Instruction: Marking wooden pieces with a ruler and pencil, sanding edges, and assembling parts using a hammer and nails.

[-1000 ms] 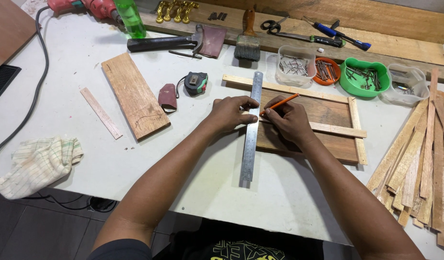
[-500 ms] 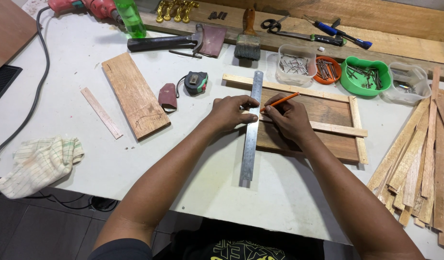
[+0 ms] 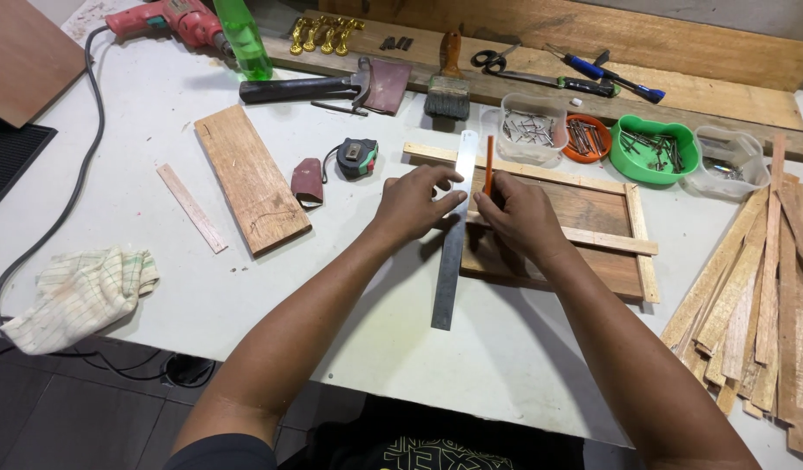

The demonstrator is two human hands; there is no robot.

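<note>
Across the frame, white desk [image 3: 158, 261], cluttered along the upper edge. Centre right: brown wooden panel [image 3: 584, 235] with pale strips framing it, lying flat. Upper left of centre: loose plank [image 3: 249, 178]. Right edge: heap of thin wood strips [image 3: 758, 296]. Lower left: crumpled cloth [image 3: 80, 296]. Centre: long steel ruler [image 3: 454, 244], laid across the panel's left edge, running top to bottom. Left hand [image 3: 414, 204] presses flat on the ruler, fingers spread, gripping nothing. Right hand [image 3: 523, 213] pinches an orange pencil [image 3: 488, 165], tip apparently against the ruler's right edge. Judgement: firm downward pressure and a pencil kept snug to the edge would give a straight line.
</note>
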